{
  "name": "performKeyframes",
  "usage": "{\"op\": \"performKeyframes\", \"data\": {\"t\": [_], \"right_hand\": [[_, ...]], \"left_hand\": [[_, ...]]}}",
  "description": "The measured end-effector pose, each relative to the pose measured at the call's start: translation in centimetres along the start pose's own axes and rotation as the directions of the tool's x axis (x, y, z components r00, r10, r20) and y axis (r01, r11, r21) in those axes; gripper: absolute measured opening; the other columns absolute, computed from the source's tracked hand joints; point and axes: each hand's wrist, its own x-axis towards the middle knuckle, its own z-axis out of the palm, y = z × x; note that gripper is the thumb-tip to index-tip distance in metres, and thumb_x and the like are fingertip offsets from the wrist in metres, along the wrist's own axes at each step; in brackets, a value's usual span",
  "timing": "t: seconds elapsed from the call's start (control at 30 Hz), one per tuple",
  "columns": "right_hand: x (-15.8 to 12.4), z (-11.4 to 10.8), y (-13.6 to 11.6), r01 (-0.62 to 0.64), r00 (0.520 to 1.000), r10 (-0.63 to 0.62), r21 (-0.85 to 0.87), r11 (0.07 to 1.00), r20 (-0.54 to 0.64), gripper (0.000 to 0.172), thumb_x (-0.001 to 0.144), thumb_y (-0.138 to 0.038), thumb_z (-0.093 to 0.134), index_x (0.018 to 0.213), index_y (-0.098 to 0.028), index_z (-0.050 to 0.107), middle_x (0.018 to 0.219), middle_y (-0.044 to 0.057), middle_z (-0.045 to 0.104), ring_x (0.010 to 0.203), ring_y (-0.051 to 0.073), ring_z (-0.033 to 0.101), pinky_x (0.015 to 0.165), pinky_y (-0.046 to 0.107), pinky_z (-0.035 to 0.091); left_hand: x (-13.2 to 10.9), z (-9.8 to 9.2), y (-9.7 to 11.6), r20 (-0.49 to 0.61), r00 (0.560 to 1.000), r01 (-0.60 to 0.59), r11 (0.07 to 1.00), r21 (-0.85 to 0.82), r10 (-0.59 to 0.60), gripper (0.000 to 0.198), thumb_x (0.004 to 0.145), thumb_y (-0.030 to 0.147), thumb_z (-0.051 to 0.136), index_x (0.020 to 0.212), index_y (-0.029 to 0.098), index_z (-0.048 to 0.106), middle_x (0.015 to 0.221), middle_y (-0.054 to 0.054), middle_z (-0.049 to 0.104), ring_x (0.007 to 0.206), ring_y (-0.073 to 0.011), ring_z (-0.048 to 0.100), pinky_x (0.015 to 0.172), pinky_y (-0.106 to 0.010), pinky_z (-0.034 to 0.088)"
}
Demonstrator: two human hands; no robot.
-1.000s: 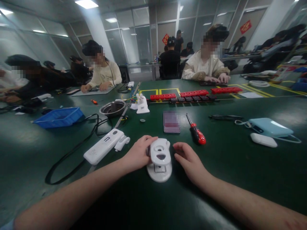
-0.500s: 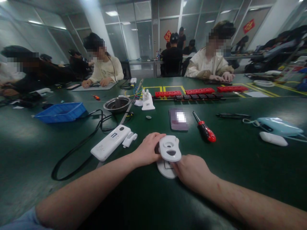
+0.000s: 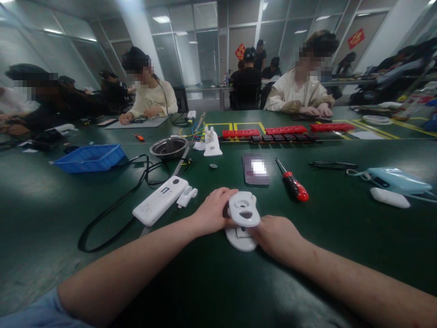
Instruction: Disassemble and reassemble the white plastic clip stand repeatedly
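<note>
A white plastic stand rests on the green table in front of me, with a round base and a flat top plate that has a round socket and a larger opening. My left hand is closed round its left side just below the top plate. From the right, my right hand grips the stand between plate and base, its fingertips mostly hidden behind the plate. Beyond the hands lie a phone and a red and black screwdriver. A similar white stand is farther back.
Left of my arms are a white handheld device with a black strap, a small white bracket, a metal bowl and a blue bin. Tweezers and a light-blue device lie right. People sit across the table.
The view has shifted slightly. Both hands keep their hold on the white stand, and its top plate has tilted a little, showing more of the opening.
</note>
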Motion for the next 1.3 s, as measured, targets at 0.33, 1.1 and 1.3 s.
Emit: {"op": "performKeyframes", "data": {"t": [0.33,1.1,1.3], "right_hand": [[0.7,0.2,-0.4,-0.001,0.999,0.001,0.011,1.0,-0.054,0.021,0.079,-0.018,0.043,0.069,-0.013,0.06,0.059,0.009,0.06,0.049,0.019,0.055,0.043,0.027,0.035],[-2.4,1.8,5.8,0.102,0.963,-0.044,0.207,0.973,-0.266,0.027,0.087,-0.026,0.034,0.095,-0.014,0.057,0.077,0.006,0.063,0.066,0.015,0.058,0.058,0.027,0.045],[-1.3,1.5,7.1,-0.119,0.968,0.179,0.307,0.944,-0.177,0.025,0.084,-0.033,0.039,0.084,-0.02,0.06,0.08,0.003,0.062,0.073,0.015,0.056,0.063,0.028,0.045]], "left_hand": [[0.1,-0.1,0.0,0.008,1.0,-0.007,1.0,-0.014,0.007,0.07,0.064,0.037,0.063,0.125,0.023,0.032,0.12,-0.008,0.04,0.111,-0.0254,0.038,0.094,-0.042,0.032],[0.2,-0.1,0.0,0.023,1.0,0.021,0.999,-0.038,-0.021,0.069,0.065,0.04,0.063,0.125,0.024,0.033,0.122,-0.007,0.04,0.113,-0.0254,0.037,0.095,-0.043,0.031],[0.2,0.0,0.0,0.027,0.999,0.038,0.999,-0.016,-0.037,0.07,0.066,0.039,0.063,0.126,0.024,0.032,0.124,-0.008,0.038,0.113,-0.0259,0.037,0.096,-0.044,0.031]]}}
